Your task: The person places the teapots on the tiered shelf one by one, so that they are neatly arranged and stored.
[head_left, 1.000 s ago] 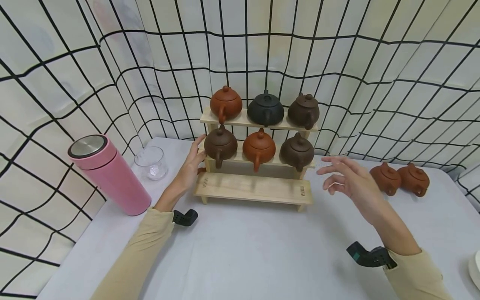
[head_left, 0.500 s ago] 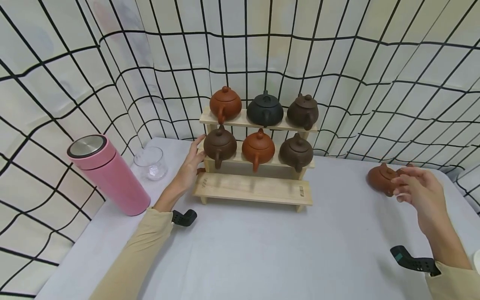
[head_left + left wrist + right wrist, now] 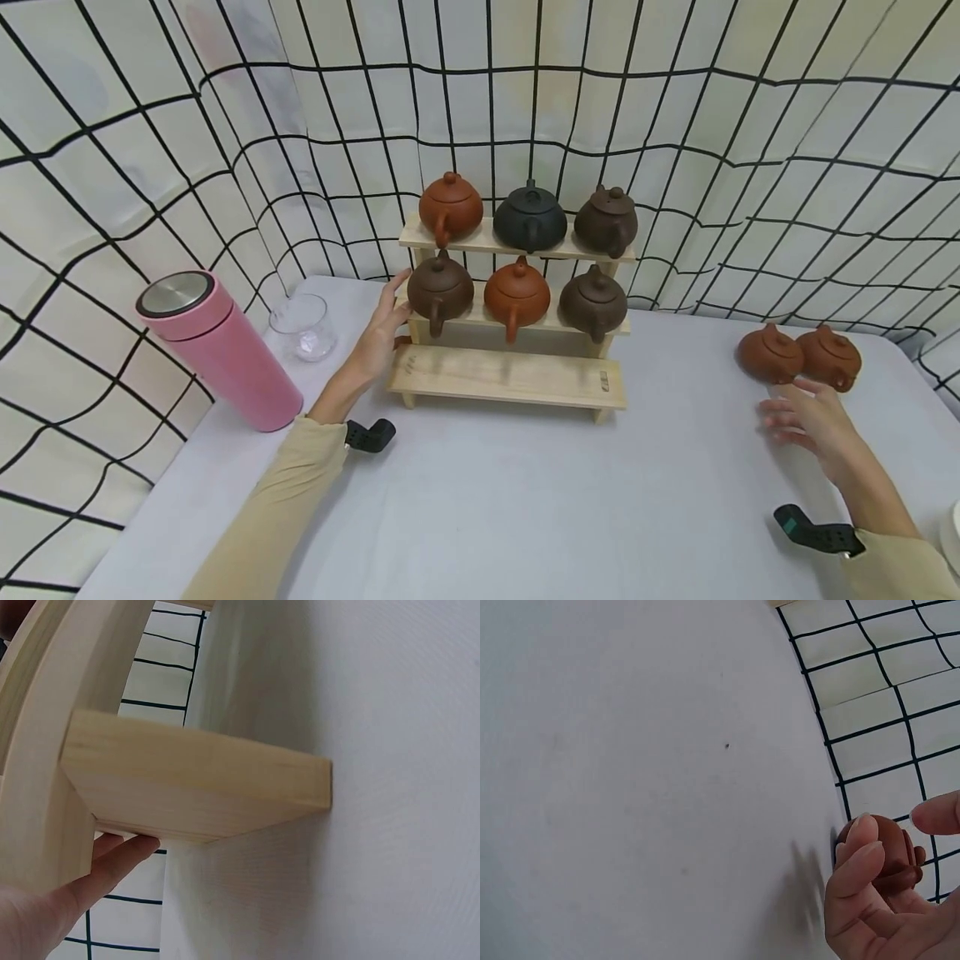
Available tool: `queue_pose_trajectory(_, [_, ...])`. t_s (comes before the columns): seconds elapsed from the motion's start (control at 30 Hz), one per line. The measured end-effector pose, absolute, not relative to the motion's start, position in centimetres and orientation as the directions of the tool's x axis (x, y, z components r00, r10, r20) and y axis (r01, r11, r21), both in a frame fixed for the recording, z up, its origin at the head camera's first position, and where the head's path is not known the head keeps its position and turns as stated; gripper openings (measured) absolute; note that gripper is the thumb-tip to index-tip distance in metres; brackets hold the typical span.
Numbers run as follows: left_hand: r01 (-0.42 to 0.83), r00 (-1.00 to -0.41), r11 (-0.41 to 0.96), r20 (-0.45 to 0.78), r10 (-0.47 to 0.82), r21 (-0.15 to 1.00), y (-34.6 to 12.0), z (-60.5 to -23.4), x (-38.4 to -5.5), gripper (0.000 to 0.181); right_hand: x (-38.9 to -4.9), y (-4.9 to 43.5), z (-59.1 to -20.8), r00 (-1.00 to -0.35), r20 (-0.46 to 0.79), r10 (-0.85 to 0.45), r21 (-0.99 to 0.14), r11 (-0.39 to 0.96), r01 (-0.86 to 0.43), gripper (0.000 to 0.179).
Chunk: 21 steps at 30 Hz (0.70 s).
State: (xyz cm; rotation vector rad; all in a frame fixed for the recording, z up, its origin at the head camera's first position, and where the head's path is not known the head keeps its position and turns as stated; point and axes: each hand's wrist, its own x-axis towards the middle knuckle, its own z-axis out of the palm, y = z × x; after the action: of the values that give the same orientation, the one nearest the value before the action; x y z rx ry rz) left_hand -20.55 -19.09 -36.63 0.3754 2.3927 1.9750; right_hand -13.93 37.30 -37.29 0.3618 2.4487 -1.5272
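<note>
My left hand (image 3: 372, 343) rests against the left end of a tiered wooden rack (image 3: 510, 377); in the left wrist view its visible fingers (image 3: 112, 864) lie fairly straight beside a wooden support. Three teapots, reddish-brown (image 3: 452, 207), black (image 3: 530, 220) and dark brown (image 3: 607, 222), stand on the top tier. On the middle tier sit a brown teapot (image 3: 440, 288), an orange teapot (image 3: 517, 293) and a dark brown teapot (image 3: 594, 300). My right hand (image 3: 821, 425), fingers loosely bent and holding nothing, hovers just in front of two reddish-brown teapots (image 3: 770, 354) on the table.
A pink thermos (image 3: 232, 358) with a steel lid stands on the left. Beside it is a clear glass cup (image 3: 306, 327). Black-gridded cloth (image 3: 517, 108) surrounds the white table (image 3: 525, 500). A white rounded object (image 3: 952, 533) shows at the right edge.
My right hand moved from beside the rack rightward to the two teapots, then drew slightly back toward me. Both teapots stand about where they were. The left hand has stayed on the rack.
</note>
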Motion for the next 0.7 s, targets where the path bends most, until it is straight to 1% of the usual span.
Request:
queue_pose_trajectory(0.07, [0.171, -0.971, 0.171, 0.137, 0.195, 0.97, -19.1, -36.7, -20.7, 0.062, -14.0, 36.8, -37.2, -0.946, -0.317, 0.071, -0.85, 0.421, 0.316, 0.079])
queue_pose_trajectory(0.17, [0.17, -0.972, 0.164, 0.137, 0.193, 0.972, -19.0, -36.8, -20.8, 0.062, -14.2, 35.9, -37.3, -0.954, -0.298, 0.038, -0.869, 0.402, 0.287, 0.067])
queue_pose_trajectory(0.23, [0.167, -0.972, 0.157, 0.136, 0.19, 0.973, -19.0, -36.8, -20.9, 0.062, -14.6, 35.3, -37.4, -0.953, -0.301, 0.024, -0.887, 0.361, 0.289, 0.061])
queue_pose_trajectory(0.27, [0.167, -0.973, 0.154, 0.136, 0.189, 0.974, -19.1, -36.8, -20.9, 0.062, -14.8, 35.0, -37.6, -0.952, -0.305, 0.012, -0.903, 0.313, 0.294, 0.059])
queue_pose_trajectory(0.3, [0.167, -0.973, 0.157, 0.136, 0.188, 0.973, -19.1, -36.8, -20.8, 0.062, -15.0, 34.8, -37.7, -0.949, -0.314, 0.004, -0.92, 0.247, 0.306, 0.052])
queue_pose_trajectory(0.37, [0.164, -0.974, 0.159, 0.134, 0.185, 0.974, -19.1, -36.8, -20.8, 0.063, -15.5, 34.3, -38.0, -0.94, -0.341, -0.001, -0.939, 0.055, 0.341, 0.047])
queue_pose_trajectory(0.43, [0.161, -0.975, 0.162, 0.13, 0.183, 0.974, -19.2, -36.8, -20.7, 0.063, -15.9, 33.8, -38.3, -0.932, -0.363, 0.004, -0.922, -0.148, 0.358, 0.038])
queue_pose_trajectory(0.5, [0.161, -0.974, 0.16, 0.131, 0.183, 0.974, -19.2, -36.7, -20.6, 0.063, -16.1, 33.3, -38.5, -0.929, -0.37, 0.025, -0.892, -0.289, 0.348, 0.028])
queue_pose_trajectory(0.57, [0.163, -0.974, 0.157, 0.132, 0.186, 0.974, -19.2, -36.7, -20.7, 0.063, -16.2, 32.9, -38.8, -0.933, -0.356, 0.051, -0.886, -0.338, 0.319, 0.028])
queue_pose_trajectory(0.7, [0.163, -0.972, 0.151, 0.132, 0.193, 0.975, -19.1, -36.6, -20.7, 0.063, -16.3, 32.3, -39.0, -0.933, -0.346, 0.097, -0.885, -0.365, 0.29, 0.033])
